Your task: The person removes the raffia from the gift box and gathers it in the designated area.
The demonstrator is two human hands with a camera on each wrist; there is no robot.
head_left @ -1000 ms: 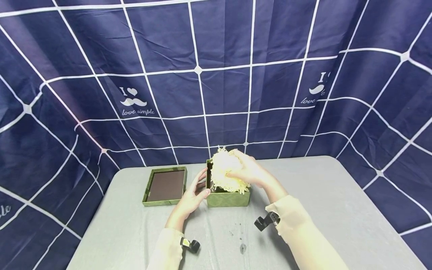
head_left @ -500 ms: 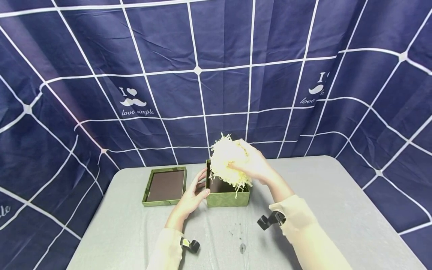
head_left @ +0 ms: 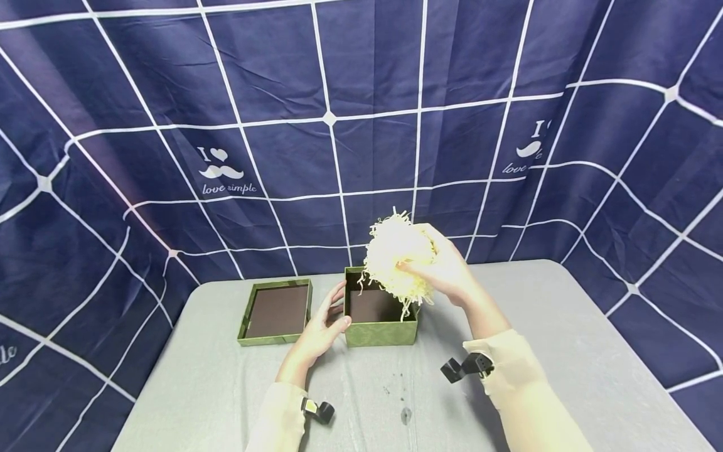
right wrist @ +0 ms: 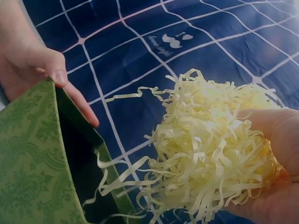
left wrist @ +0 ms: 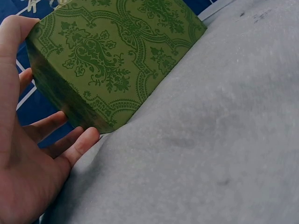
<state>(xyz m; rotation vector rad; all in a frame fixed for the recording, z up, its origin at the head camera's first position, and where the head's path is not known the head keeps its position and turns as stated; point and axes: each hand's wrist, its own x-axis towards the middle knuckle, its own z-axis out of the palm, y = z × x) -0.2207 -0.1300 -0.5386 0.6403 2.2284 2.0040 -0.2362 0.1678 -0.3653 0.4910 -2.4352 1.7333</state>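
Note:
A bundle of pale yellow shredded paper (head_left: pixel 395 257) hangs above the green box (head_left: pixel 381 334), gripped by my right hand (head_left: pixel 446 270). In the right wrist view, loose strands of the shredded paper (right wrist: pixel 201 154) trail toward the box opening. The box, patterned in darker green, stands upright, and its dark brown inside shows. My left hand (head_left: pixel 322 329) rests against the box's left side. The left wrist view shows its thumb at the top corner and its fingers spread, tips touching the patterned green box (left wrist: pixel 117 56) low down.
A shallow green lid (head_left: pixel 279 312) with a brown inside lies left of the box on the grey-covered table (head_left: pixel 508 326). A dark blue curtain (head_left: pixel 373 157) with white lines stands behind and at both sides. Small dark marks (head_left: pixel 405 414) dot the cloth in front.
My right hand has lifted the shredded paper up and to the right, out of the box, uncovering more of its inside. The left hand and the lid have stayed in place.

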